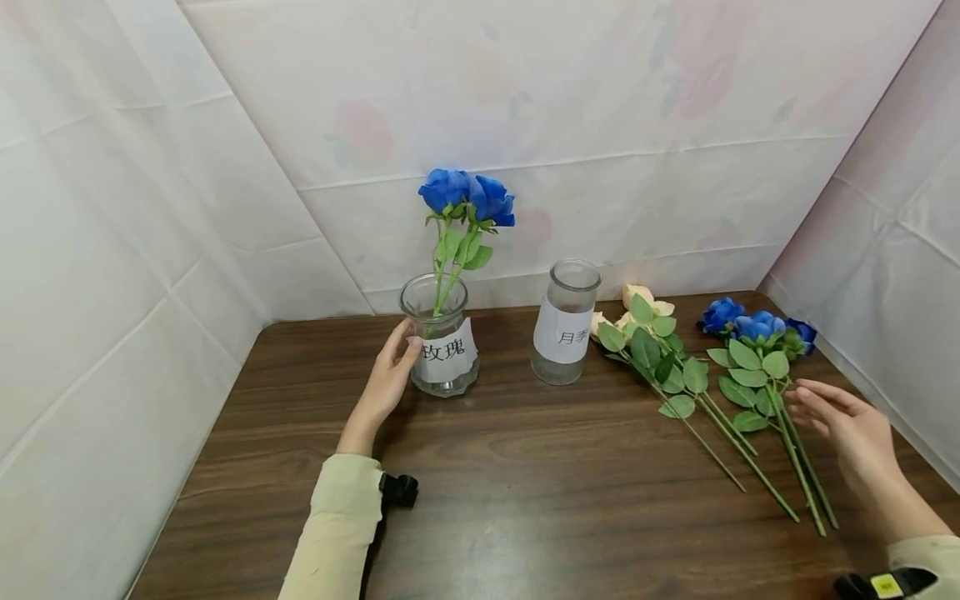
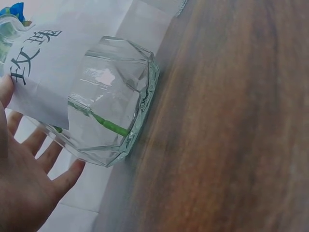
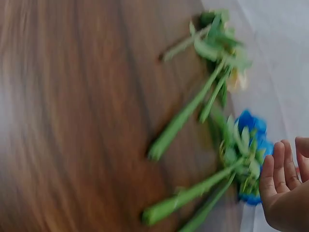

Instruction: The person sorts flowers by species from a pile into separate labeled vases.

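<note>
A glass vase (image 1: pixel 444 387) with a white paper label stands on the table, holding two blue roses (image 1: pixel 468 198) upright. My left hand (image 1: pixel 387 375) holds its left side, thumb at the front by the label and fingers around the back. In the left wrist view, a green stem (image 2: pixel 113 126) reaches down inside the faceted glass vase (image 2: pixel 108 79). On the right, several blue roses (image 1: pixel 757 327) lie with their stems toward the front edge. Beside those stems is my right hand (image 1: pixel 847 425), its fingers extended and holding nothing; whether the fingertips touch the leaves is unclear.
A second labelled glass vase (image 1: pixel 558 372) stands right of the first. Several cream roses (image 1: pixel 637 298) with leafy stems lie between it and the loose blue roses. White patterned cloth (image 1: pixel 600 200) hangs behind and beside the brown wooden table (image 1: pixel 540 483).
</note>
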A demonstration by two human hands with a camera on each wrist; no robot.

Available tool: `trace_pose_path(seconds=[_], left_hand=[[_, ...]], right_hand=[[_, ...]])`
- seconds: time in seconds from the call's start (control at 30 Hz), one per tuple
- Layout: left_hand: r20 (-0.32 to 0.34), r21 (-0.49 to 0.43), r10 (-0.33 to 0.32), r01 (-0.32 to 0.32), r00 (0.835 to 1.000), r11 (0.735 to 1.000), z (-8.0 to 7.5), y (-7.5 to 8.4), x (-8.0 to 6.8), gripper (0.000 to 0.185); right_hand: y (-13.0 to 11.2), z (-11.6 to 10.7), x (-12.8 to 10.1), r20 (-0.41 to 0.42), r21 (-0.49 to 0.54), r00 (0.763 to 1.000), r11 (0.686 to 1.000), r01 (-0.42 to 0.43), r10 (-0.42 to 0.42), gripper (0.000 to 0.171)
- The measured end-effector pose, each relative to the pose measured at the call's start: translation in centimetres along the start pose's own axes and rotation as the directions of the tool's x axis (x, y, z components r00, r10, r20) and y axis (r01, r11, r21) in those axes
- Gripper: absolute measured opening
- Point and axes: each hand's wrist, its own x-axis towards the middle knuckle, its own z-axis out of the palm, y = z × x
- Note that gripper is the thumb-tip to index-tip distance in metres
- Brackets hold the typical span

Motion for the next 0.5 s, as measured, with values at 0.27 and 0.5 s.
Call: trace_pose_path(seconds=[0.27, 0.5], left_hand=[[-0.004, 0.004, 0.006, -0.006, 1.0, 1.0, 0.0, -0.1, 0.1, 0.061], [0.003, -0.002, 0.002, -0.002, 1.0, 1.0, 0.0, 0.1, 0.1, 0.061]], right_hand=[[1.7, -2.9, 0.6, -0.015, -0.101, 0.998, 0.993, -0.06, 0.059, 0.02], [2.2, -3.4, 1.1, -0.037, -0.328, 0.99, 0.934, -0.139, 0.135, 0.015]])
